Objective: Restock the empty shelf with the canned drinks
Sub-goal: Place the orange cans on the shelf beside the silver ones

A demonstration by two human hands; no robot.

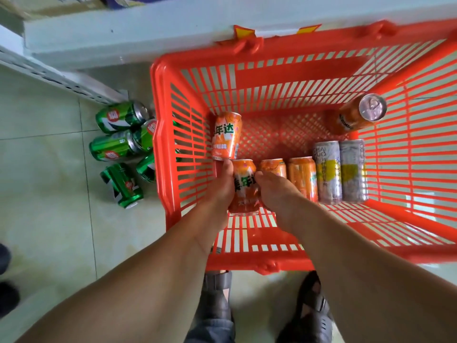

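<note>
A red-orange plastic basket [158,120] stands on the floor against a white shelf [123,33]. Inside it lie several orange drink cans, one at the back left [226,136] and a row at the front. My left hand [221,186] grips the left side of the front orange can [244,189]. Pressed against that can's right side, my right hand [274,191] has its fingers curled over the neighbouring orange can [273,165]. Another orange can [303,175] and two tall silver cans [338,172] lie further right. One orange can [356,117] leans in the back right corner.
Several green cans [118,134] lie on the pale tiled floor just left of the basket, below the shelf's perforated upright [61,80]. My sandalled feet [314,315] stand at the basket's near edge. A dark shoe [6,293] shows at the far left.
</note>
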